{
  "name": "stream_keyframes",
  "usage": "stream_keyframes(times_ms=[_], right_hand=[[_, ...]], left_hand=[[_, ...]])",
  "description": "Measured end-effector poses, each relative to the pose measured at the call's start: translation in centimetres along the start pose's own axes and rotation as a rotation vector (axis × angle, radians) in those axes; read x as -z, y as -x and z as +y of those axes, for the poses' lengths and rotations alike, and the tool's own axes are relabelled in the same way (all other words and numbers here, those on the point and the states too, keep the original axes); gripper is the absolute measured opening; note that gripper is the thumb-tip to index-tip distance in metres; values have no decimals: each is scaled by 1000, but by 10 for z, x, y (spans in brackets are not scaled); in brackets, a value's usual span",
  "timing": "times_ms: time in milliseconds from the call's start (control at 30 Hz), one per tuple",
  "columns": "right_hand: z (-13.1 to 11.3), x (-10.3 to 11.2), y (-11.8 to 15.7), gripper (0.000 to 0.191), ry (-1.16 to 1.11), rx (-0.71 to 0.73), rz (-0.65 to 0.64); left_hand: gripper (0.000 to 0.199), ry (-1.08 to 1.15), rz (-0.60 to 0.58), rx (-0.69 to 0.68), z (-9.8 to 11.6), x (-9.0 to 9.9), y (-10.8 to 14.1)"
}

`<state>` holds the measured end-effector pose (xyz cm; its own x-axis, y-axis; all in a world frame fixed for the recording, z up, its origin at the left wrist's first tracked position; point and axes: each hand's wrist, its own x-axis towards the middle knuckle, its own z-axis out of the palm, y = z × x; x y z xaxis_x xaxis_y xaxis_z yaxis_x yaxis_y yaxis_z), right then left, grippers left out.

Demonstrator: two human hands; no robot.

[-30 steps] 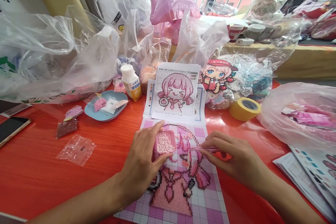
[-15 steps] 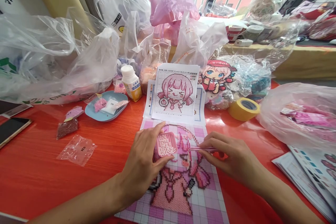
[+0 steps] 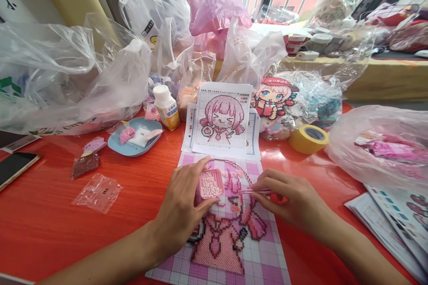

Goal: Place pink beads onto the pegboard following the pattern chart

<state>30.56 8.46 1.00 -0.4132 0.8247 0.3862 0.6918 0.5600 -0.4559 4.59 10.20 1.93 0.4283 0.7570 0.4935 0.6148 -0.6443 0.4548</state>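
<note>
My left hand grips a small pink tray between thumb and fingers, holding it above the pegboard; pale pink beads lie in it. In my right hand are slim pink tweezers, pinched, with the tips over the right side of the beaded face. Whether a bead is in the tips is too small to tell. Under both hands lies a purple-and-white checked pegboard bearing a bead figure with a pink dress and dark outlines. My left hand and the tray hide part of the figure.
A printed chart leans behind the pegboard. Left of it are a blue plate with bead packets, a white bottle, an H2 bag and a phone. Yellow tape, a plastic bag and papers lie right.
The view has shifted very slightly. The tweezers have barely moved over the face area, and my left hand still holds the tray in the same place.
</note>
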Motion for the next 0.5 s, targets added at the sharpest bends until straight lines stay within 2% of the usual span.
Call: stream_keyframes(times_ms=[500], right_hand=[[-1,4,-4,12,4,50,8]], left_hand=[[67,22,-5,-2,0,0,0]])
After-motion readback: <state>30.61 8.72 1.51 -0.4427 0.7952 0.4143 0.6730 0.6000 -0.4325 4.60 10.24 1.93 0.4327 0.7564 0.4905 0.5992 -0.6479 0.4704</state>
